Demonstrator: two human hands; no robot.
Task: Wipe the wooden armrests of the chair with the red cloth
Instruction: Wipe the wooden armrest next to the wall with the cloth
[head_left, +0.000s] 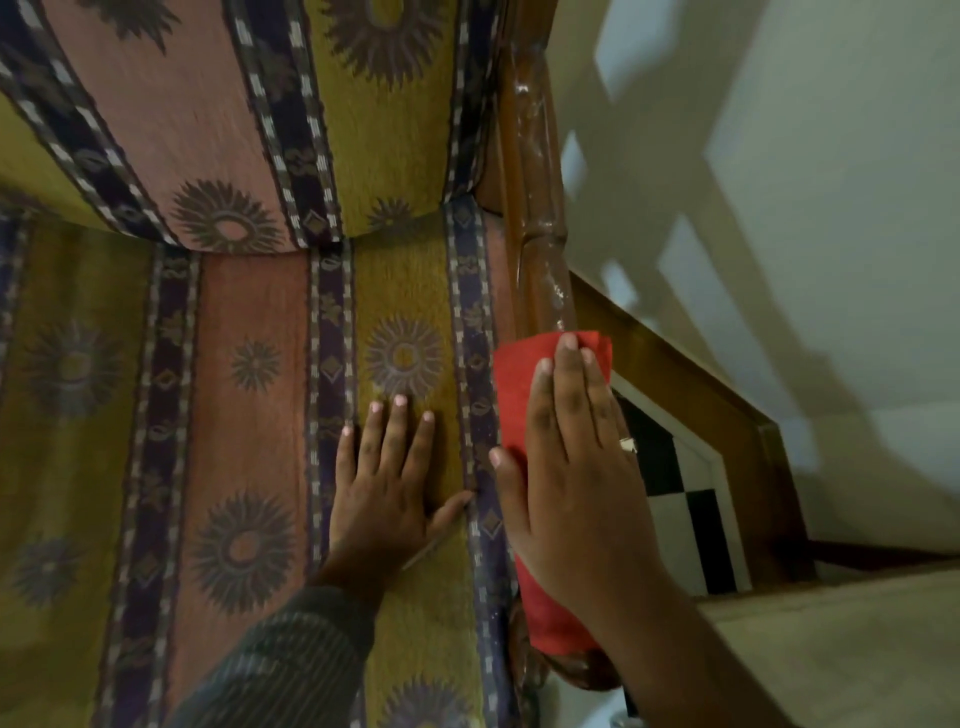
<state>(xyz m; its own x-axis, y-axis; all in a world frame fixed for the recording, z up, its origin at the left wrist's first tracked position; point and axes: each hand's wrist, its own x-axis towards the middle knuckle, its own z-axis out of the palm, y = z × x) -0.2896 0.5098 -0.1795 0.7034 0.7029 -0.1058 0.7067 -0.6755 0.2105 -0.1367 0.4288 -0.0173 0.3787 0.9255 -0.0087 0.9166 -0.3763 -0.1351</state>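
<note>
The right hand (566, 467) lies flat and open, palm down, fingers straight and close together, pressing on the red cloth (524, 415). A ring (627, 445) shows on one finger. The cloth sits directly under the palm and fingers, draped over the wooden armrest (535, 218) on the chair's right side; its upper edge reaches just past the fingertips, and its lower end comes out below the wrist, near the rounded front end of the armrest. The thumb rests on the cloth's inner edge, beside the seat fabric.

The left hand (387, 478) is also open and flat, fingers slightly spread, resting palm down on the seat cushion (249, 415), just beside the right hand but not touching the cloth. It holds nothing. A dark striped sleeve (280, 665) covers the left forearm.

Above the cloth, the bare part of the armrest runs up along the chair's edge, glossy brown with pale smears on its surface. The upholstery carries vertical bands of mustard, dusty pink and dark blue with sunburst motifs; the backrest (208, 130) bulges over the seat at the top. To the right of the armrest lie a wooden skirting (701, 395), a black-and-white checked floor (685, 509) and a pale wall (831, 208) with shadows.
</note>
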